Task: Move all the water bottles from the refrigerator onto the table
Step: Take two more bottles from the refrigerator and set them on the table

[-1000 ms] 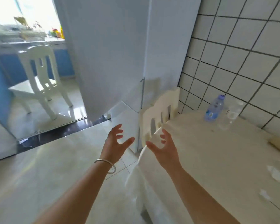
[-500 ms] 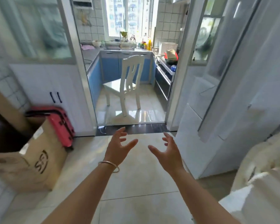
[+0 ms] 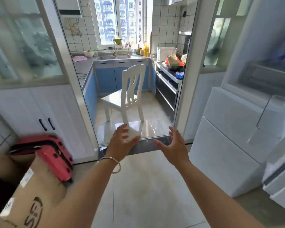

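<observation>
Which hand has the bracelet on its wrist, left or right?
The left hand. A thin metal bracelet circles its wrist; the right hand has a bare wrist. Both hands are open and empty.

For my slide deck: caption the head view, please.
Both empty hands, left hand and right hand, open, facing kitchen doorway, refrigerator at right.

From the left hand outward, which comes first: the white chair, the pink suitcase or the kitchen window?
From the left hand:
1. Chair, straight ahead, just past the doorway.
2. Suitcase, on the floor to the left; close to the chair's rank.
3. Window, on the far kitchen wall.
</observation>
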`<state>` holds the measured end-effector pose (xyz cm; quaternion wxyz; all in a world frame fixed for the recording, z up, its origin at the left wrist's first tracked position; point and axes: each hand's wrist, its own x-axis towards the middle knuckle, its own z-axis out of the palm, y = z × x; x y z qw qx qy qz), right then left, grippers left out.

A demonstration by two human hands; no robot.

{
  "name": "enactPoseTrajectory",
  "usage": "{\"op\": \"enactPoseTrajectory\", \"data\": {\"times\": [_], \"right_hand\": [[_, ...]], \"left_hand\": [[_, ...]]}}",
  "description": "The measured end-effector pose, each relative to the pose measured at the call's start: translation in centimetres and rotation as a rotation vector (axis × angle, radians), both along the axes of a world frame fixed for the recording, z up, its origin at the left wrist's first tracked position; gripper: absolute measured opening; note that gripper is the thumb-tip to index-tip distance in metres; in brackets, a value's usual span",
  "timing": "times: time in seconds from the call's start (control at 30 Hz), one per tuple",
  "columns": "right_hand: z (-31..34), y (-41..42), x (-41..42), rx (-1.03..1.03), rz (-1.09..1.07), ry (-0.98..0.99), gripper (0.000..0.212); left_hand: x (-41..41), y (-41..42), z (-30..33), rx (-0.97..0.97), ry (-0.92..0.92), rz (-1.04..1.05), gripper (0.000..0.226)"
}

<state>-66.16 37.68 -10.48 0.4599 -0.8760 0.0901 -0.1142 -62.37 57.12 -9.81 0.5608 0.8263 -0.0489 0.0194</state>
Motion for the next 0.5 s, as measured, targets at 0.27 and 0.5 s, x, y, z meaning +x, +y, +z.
{"op": "enactPoseTrajectory", "data": {"times": [0.27,0.5], "right_hand": [[0.0,-4.9,15.8,0.012,-0.042,-0.005,0.087],[4.0,-9.9,30.3,0.152,-0.108,-0.036,0.08]], "left_hand": [[15.7,-6.1,0.7,0.07,-0.077,-0.019,0.065],[30.1,-12.3,4.0,0.081,-0.184,-0.029,0.061]]}}
